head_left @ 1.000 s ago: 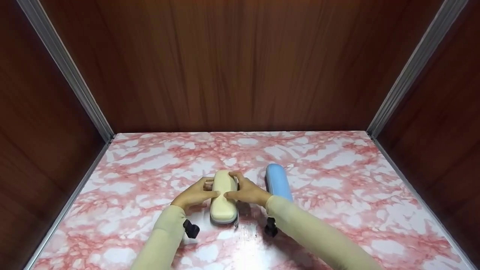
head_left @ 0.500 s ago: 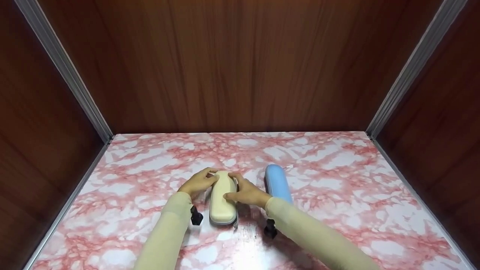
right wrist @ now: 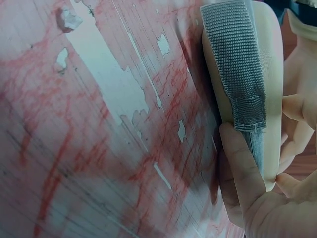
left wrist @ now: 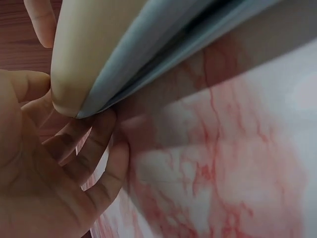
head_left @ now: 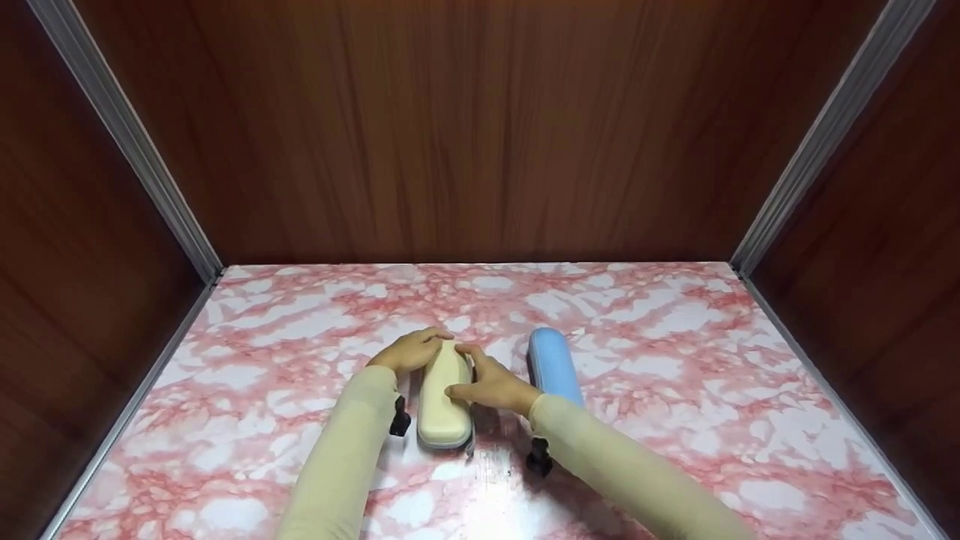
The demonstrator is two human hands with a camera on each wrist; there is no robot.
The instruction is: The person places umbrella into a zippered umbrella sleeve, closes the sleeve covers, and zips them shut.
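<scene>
A long cream zip-up glasses case (head_left: 445, 412) lies on the table, pointing away from me. My left hand (head_left: 409, 352) is at its far end; in the left wrist view the thumb (left wrist: 32, 84) touches the rounded tip and the fingers curl beneath it. A dark slit runs along the case's grey edge there. From the right side my right hand (head_left: 501, 385) grips the case, thumb on top. A grey ribbed strap (right wrist: 237, 59) on the case's side shows in the right wrist view, with a fingertip just below it. The zip pull itself cannot be made out.
A blue case (head_left: 556, 364) of similar shape lies to the right, its near end hidden by the right sleeve. The table (head_left: 675, 360) has a red and white marbled top with worn patches. Brown wood-grain panels (head_left: 480, 135) enclose it at the back and sides.
My left hand has slid forward along the case's left side to its far end, its thumb leaving the middle of the top. The right hand has stayed in place.
</scene>
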